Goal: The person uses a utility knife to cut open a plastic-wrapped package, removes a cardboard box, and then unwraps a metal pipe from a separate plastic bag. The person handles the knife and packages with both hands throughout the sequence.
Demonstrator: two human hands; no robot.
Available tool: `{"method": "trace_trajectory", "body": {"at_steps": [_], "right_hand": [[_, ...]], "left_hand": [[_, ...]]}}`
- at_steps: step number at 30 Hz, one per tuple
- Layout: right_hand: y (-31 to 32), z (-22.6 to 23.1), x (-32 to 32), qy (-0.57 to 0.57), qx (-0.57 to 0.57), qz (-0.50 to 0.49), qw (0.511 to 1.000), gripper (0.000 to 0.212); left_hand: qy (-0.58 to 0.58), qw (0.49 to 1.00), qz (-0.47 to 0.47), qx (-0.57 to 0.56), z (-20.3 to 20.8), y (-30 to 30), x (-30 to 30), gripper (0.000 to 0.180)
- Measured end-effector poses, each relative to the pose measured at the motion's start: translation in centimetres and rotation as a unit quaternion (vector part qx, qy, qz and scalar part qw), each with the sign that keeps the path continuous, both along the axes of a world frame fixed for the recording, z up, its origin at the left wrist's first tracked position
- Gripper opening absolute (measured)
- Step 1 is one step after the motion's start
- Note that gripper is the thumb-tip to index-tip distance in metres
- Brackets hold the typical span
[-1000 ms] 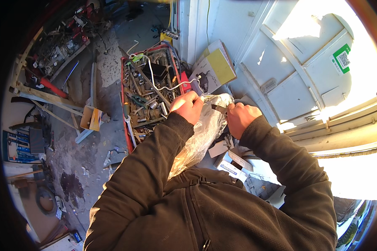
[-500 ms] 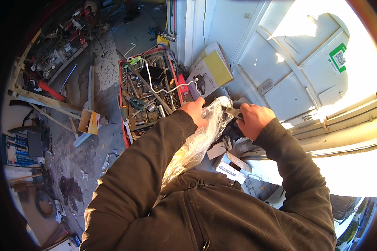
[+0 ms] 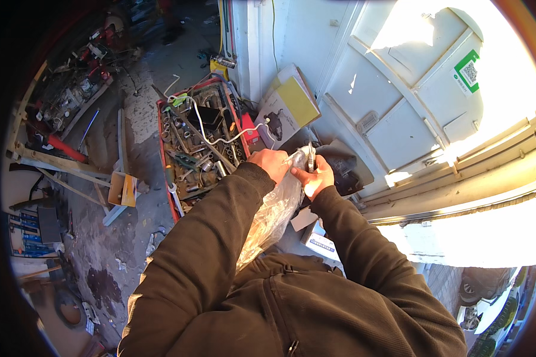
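A long item in crinkled clear plastic wrap [image 3: 273,219] slants from the front of my jacket up to both hands. My left hand [image 3: 269,165] is closed on the wrap near its upper end. My right hand [image 3: 315,178] is closed at that same end, thumb pressed toward the left fingers. Between the hands, a shiny grey rounded end [image 3: 309,156] sticks up beside the right fingertips; its exact kind is unclear. The plastic hides most of what is inside, and my left forearm covers part of it.
Beyond my left hand stands a red tool tray [image 3: 161,140] full of sockets and wrenches, a white cable [image 3: 199,116] across it. Cardboard boxes [image 3: 289,110] lean by the white metal door [image 3: 393,77]. An open carton [image 3: 122,189] sits on the floor at left.
My right hand has moved left and inward, closer to my left hand at the wrapped end. The view has shifted slightly; the left hand keeps its hold.
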State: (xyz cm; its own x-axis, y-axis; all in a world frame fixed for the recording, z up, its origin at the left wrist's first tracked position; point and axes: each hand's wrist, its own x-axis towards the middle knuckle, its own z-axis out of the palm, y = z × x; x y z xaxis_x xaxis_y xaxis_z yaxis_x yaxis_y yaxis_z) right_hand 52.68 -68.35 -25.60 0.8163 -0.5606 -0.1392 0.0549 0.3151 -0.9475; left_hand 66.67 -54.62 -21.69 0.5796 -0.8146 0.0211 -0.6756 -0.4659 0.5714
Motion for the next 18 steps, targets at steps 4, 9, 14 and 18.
{"method": "trace_trajectory", "body": {"at_steps": [4, 9, 14, 18], "right_hand": [[-1.4, 0.3, -0.7, 0.131, -0.248, -0.029, 0.96, 0.015], [-3.6, 0.3, -2.2, 0.109, -0.433, -0.131, 0.885, 0.014], [-6.5, 0.7, -3.6, 0.153, -0.436, -0.146, 0.875, 0.02], [-8.0, 0.9, -3.1, 0.131, -0.401, -0.161, 0.892, 0.014]], "left_hand": [[-0.05, 0.999, 0.006, -0.013, 0.3, 0.6, -0.1, 0.032], [-0.042, 0.998, 0.031, -0.031, 0.6, 1.4, 0.0, 0.028], [-0.069, 0.996, 0.047, -0.036, 0.4, 1.9, -0.5, 0.025], [-0.044, 0.992, 0.11, -0.048, 0.0, 2.4, -0.5, 0.025]]}}
